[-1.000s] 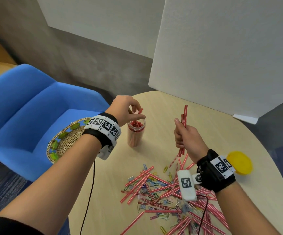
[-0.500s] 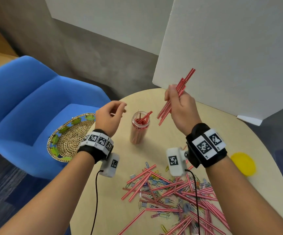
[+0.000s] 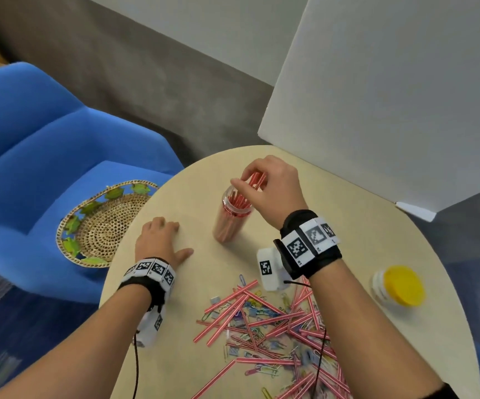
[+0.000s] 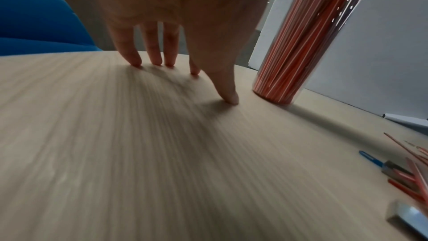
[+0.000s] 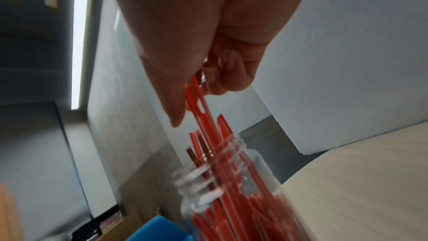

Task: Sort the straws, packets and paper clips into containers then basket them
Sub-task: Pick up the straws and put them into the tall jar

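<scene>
The right hand [image 3: 270,185] pinches a bundle of straws [image 5: 199,102], long axis near upright, lower ends down inside the clear jar [image 3: 231,217]. Left of the jar, the left hand [image 3: 158,243] rests fingers spread on the surface [image 3: 192,286], holding nothing.

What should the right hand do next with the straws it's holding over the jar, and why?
Probably let go and let them drop in. The right hand pinches a few straws whose lower ends already sit inside the jar mouth, so nothing is left but the release. The left hand rests on the table beside the jar, apart from it, while many more straws lie loose nearer the person.
</scene>
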The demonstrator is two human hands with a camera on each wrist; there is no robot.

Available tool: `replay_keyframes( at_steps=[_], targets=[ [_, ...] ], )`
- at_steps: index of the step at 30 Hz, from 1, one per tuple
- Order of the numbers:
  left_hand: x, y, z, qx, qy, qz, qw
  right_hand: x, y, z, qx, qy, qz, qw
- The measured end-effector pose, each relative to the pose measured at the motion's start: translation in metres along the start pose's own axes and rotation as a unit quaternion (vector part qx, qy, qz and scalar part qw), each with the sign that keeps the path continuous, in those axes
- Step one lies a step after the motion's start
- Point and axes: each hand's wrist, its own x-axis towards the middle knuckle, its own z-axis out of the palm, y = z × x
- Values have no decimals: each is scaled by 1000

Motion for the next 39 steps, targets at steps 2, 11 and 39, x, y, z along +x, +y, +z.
replay_keyframes(
  at_steps=[2,11,39],
  targets=[
    [2,-1,1,1,0,3,1000,1,-2,-6,20,34,0,999],
    [-1,-7,9,18,3,21,1000,13,-15,0,-97,-168,-28,981],
    [-11,-10,11,-20,12,44,999,18,-39,-3,-258,-319,-5,912]
  ],
)
